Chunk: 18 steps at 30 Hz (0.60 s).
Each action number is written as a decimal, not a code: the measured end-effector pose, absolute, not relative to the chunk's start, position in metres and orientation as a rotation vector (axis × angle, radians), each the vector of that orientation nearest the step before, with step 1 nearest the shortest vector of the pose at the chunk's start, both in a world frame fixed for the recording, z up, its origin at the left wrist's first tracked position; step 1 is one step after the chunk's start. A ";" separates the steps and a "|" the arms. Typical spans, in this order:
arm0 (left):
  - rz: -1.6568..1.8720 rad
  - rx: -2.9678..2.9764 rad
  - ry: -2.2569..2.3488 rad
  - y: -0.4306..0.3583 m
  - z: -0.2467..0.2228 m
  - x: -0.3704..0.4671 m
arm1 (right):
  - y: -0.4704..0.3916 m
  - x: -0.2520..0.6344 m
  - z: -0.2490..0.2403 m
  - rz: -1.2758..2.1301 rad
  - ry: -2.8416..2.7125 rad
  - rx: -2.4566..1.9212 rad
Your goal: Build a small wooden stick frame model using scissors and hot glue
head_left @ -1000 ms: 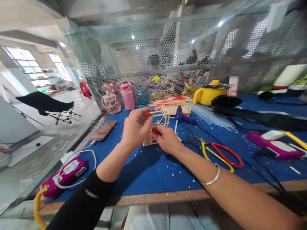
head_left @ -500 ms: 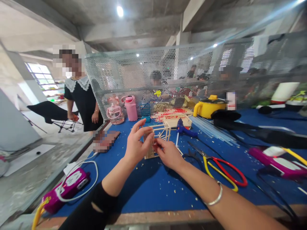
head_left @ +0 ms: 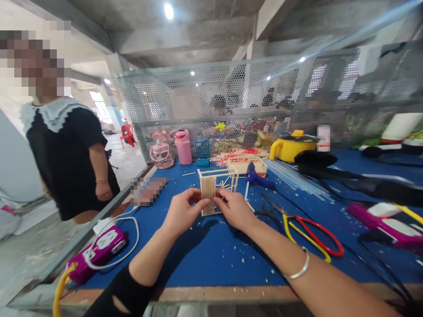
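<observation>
A small box-shaped frame of thin wooden sticks [head_left: 208, 190] stands upright on the blue tabletop, its near face partly filled with sticks set side by side. My left hand [head_left: 183, 211] grips the left edge of that face, thumb in front and fingers bent behind. From the other side, my right hand [head_left: 235, 210] pinches the same face with thumb and fingertips. Behind the frame lies a flat tray of wooden sticks [head_left: 249, 167]. A blue glue gun [head_left: 259, 178] rests to the right of it.
Scissors with red and yellow handles [head_left: 312, 231] lie right of my hands, near clear glue sticks [head_left: 297, 179]. A yellow pot [head_left: 294, 147] and a pink bottle [head_left: 183, 147] stand behind. A purple power strip [head_left: 99, 253] sits at left. A person in black [head_left: 69, 154] stands beyond the table's left edge.
My left hand has come down from above the stick frame and closed on its left edge. My right hand stays at the frame. The person at left has come closer.
</observation>
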State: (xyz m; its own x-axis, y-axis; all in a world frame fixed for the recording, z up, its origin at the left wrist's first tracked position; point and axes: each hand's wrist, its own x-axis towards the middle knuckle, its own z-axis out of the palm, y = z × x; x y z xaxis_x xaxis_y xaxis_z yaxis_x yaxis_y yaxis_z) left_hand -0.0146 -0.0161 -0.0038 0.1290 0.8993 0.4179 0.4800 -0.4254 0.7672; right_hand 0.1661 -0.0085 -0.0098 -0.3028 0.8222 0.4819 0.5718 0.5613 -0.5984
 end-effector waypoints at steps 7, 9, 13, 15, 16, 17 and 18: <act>1.276 1.694 1.333 -0.005 -0.013 -0.008 | -0.014 0.167 -0.006 0.488 -1.819 -1.030; 1.317 1.604 1.377 0.003 -0.015 -0.014 | -0.018 0.168 -0.003 0.535 -1.688 -0.960; 1.297 1.611 1.526 0.017 -0.021 -0.026 | -0.019 0.171 -0.002 0.526 -1.648 -0.922; 1.349 1.639 1.634 0.020 -0.021 -0.030 | -0.016 0.173 -0.003 0.516 -1.673 -0.941; 1.397 1.656 1.685 0.020 -0.020 -0.032 | -0.015 0.173 -0.004 0.520 -1.681 -0.948; 1.454 1.675 1.726 0.019 -0.017 -0.032 | -0.013 0.174 -0.005 0.527 -1.683 -0.954; 1.513 1.694 1.754 0.017 -0.014 -0.032 | -0.012 0.174 -0.006 0.534 -1.685 -0.963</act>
